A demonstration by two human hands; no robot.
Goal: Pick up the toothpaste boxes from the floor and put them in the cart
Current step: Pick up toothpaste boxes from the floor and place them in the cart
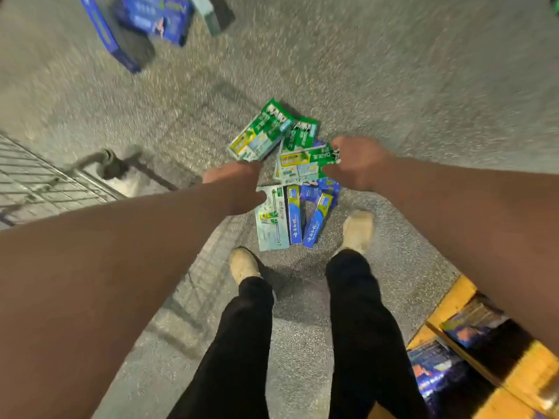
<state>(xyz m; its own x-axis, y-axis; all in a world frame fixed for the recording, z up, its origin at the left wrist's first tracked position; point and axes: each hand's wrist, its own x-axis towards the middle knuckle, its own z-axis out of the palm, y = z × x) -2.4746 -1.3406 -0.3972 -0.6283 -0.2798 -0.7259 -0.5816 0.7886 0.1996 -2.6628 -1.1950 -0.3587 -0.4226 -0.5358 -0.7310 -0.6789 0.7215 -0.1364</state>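
A pile of toothpaste boxes lies on the speckled floor just ahead of my feet. It holds a large green box, a second green box, a green one lying crosswise, a pale teal box and blue boxes. My right hand has fingers and thumb clamped around the right end of the crosswise green box. My left hand hovers spread over the pile's left side, its thumb above the pale teal box, holding nothing. The wire cart stands at the left.
More blue boxes lie scattered on the floor at the top left. A yellow shelf edge with stocked boxes runs along the bottom right. My shoes stand just behind the pile. The cart's wheel is near my left hand.
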